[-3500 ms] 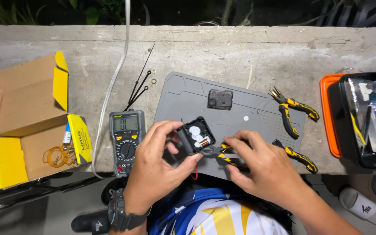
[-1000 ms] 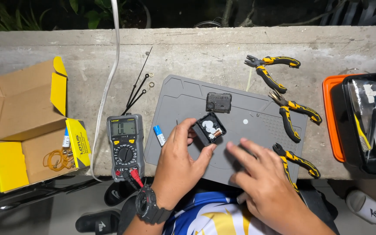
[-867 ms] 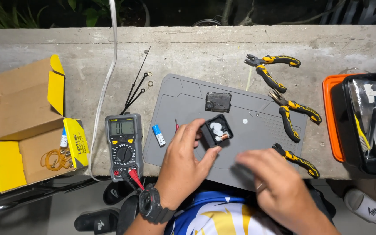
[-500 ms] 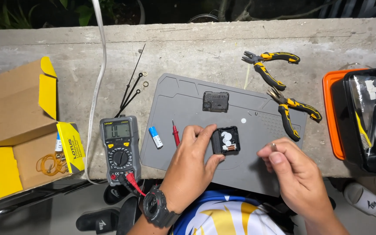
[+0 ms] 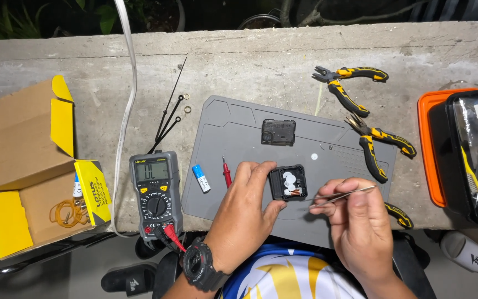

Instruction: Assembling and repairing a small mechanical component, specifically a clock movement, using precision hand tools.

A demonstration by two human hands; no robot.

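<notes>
left hand (image 5: 244, 213) grasps the small black square clock movement (image 5: 287, 183), open side up, above the grey silicone mat (image 5: 239, 127). right hand (image 5: 355, 221) pinches thin metal tweezers (image 5: 341, 195), long axis near-horizontal, tip pointing left at the movement. back cover (image 5: 278, 132) already off; gears still seated.

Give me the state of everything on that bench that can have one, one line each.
Clock movement: case open, gears showing, held in left hand.
Tweezers: pinched in right hand, tips toward the movement.
Back cover: off, lying on grey mat.
Multimeter: switched on, leads plugged in.
Cardboard box: flaps open.
Battery: loose on the mat.
Pliers: lying on the ledge, unheld.
</notes>
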